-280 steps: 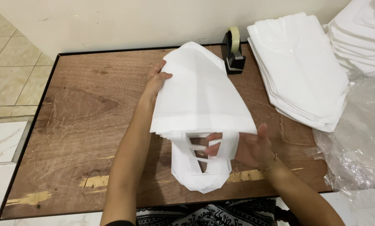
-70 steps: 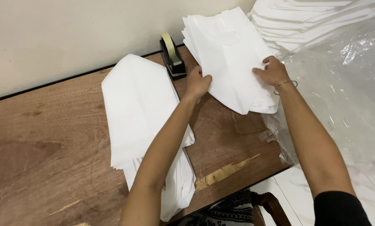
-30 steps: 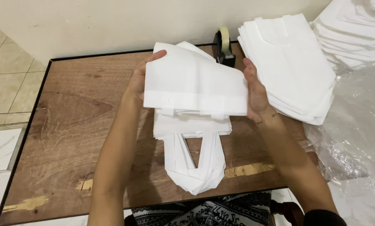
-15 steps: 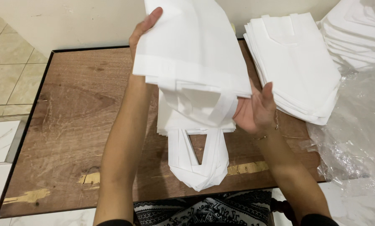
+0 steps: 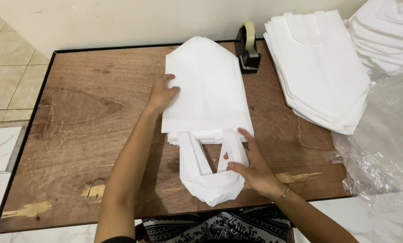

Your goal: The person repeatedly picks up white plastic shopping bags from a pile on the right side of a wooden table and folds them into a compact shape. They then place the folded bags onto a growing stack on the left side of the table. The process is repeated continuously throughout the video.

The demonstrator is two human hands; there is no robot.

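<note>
White carrier bags are lying in a flat pile at the middle of the wooden desk, handles pointing toward us. We are pressing our left hand open and flat on the pile's left edge, while our right hand is resting with spread fingers on the right handle loop, gripping nothing. We judge that we are squaring up the topmost bag on the pile. The next move is likely calling for a light sideways nudge so edges and handles are lining up.
</note>
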